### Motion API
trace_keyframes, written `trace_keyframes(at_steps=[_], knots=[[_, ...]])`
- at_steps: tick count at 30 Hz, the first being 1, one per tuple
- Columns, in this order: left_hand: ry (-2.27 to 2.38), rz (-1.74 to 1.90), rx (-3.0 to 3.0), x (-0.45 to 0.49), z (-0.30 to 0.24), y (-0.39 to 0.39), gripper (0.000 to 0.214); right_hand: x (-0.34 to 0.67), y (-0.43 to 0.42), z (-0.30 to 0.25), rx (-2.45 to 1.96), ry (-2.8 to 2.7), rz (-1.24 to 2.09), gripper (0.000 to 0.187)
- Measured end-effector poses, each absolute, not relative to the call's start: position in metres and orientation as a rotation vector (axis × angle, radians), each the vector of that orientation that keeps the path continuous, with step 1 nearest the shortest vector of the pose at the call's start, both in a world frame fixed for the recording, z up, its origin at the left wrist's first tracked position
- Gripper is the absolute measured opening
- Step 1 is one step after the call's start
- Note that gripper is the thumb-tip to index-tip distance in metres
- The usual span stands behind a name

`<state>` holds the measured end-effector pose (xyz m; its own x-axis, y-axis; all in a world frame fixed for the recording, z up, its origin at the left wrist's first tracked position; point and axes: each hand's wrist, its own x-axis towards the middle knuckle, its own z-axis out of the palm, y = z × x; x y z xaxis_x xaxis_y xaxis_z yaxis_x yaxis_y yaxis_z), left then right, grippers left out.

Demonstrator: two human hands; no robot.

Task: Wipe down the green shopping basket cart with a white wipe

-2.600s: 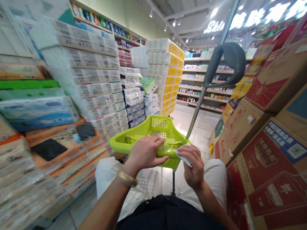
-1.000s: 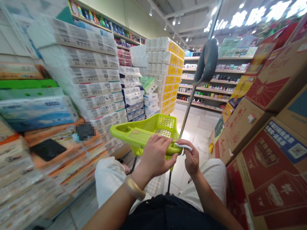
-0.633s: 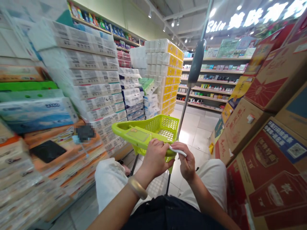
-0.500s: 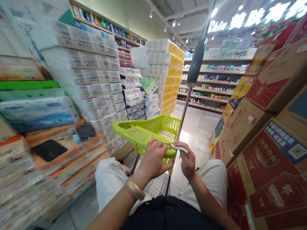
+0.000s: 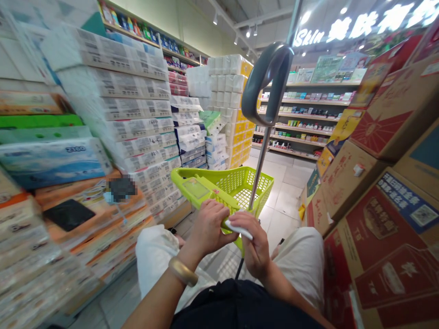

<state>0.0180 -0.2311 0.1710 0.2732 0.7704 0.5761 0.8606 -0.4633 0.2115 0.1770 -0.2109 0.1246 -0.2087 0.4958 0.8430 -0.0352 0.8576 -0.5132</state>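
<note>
A lime-green shopping basket (image 5: pixel 199 189) with perforated sides stands between my knees, its metal pull rod (image 5: pixel 259 169) rising to a dark looped handle (image 5: pixel 269 87). My left hand (image 5: pixel 213 224) is closed over the basket's near rim, fingers on top and thumb below. In my right hand (image 5: pixel 254 244) a folded white wipe or cloth (image 5: pixel 240 228) is pinched and pressed against the rim beside my left hand. Both hands nearly touch. The part of the rim under my fingers is hidden.
Wrapped tissue packs (image 5: pixel 137 82) are stacked high on the left, with a black phone-like slab (image 5: pixel 69 214) on an orange pack. Cardboard cartons (image 5: pixel 380 201) rise close on my right. Behind the basket, tiled floor (image 5: pixel 284 183) leads to stocked shelves (image 5: pixel 302 103).
The basket has turned, swinging its looped handle into side view and its far end rightward. My right hand has moved left and down with the white cloth; my left hand shifted slightly left.
</note>
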Motion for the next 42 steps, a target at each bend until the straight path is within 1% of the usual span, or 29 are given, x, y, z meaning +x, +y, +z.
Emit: trace_keyframes(at_steps=[3, 9, 14, 20, 27, 32, 38, 42], knots=[[-1.531, -0.965, -2.404, 0.018, 0.171, -0.23, 0.029, 0.177, -0.213, 0.125, -0.282, -1.839, 0.44, 0.031], [-1.518, -1.015, -2.4, 0.017, 0.17, -0.228, 0.027, 0.183, -0.204, 0.115, -0.401, -1.642, 0.493, 0.029], [-1.501, -1.031, -2.411, 0.01, 0.17, -0.228, 0.022, 0.181, -0.211, 0.111, -0.348, -1.738, 0.443, 0.032], [-1.495, -1.048, -2.461, -0.002, 0.172, -0.23, 0.026, 0.183, -0.207, 0.109, -0.376, -1.702, 0.455, 0.031], [-1.522, -1.026, -2.522, -0.011, 0.178, -0.235, 0.024, 0.183, -0.214, 0.111, -0.305, -1.786, 0.449, 0.033], [-1.537, -1.035, -2.561, -0.018, 0.185, -0.235, 0.028, 0.185, -0.206, 0.102, -0.374, -1.659, 0.502, 0.028], [-1.547, -1.096, -2.585, -0.022, 0.186, -0.234, 0.03, 0.187, -0.208, 0.099, -0.332, -1.675, 0.484, 0.028], [-1.648, -0.958, -2.559, -0.019, 0.194, -0.237, 0.031, 0.201, -0.187, 0.095, -0.523, -1.365, 0.495, 0.024]])
